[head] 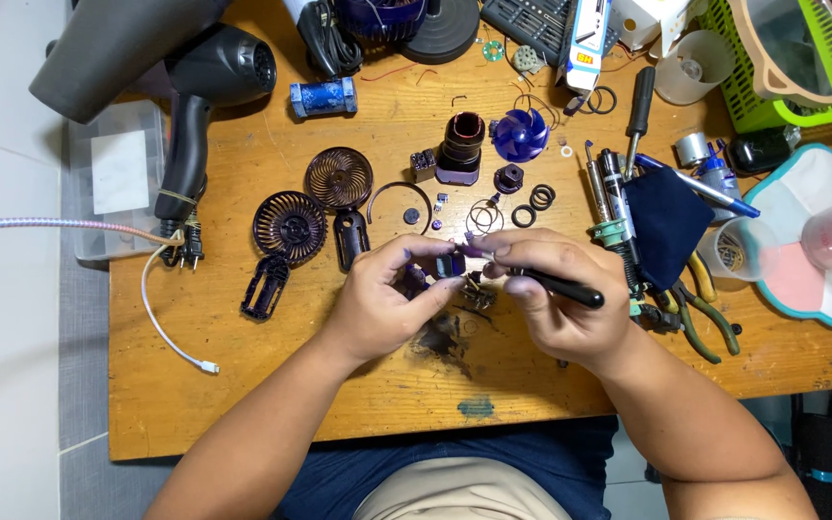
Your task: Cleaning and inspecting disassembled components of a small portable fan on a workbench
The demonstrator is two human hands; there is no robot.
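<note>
Head view: a small dark part (451, 264) is pinched between thumb and fingers of the left hand (389, 300), held just above the wooden table (243, 385). A black-handled tool (560, 286) is gripped in the closed right hand (556, 294), its tip hidden at the part. The part is best kept steady and the tip applied gently, judging by the loose rings (534, 202) and grilles (291, 226) spread nearby, which could be knocked.

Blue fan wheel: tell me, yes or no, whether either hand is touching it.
No. The blue fan wheel lies alone on the wooden table, far above the left hand and right hand.
</note>
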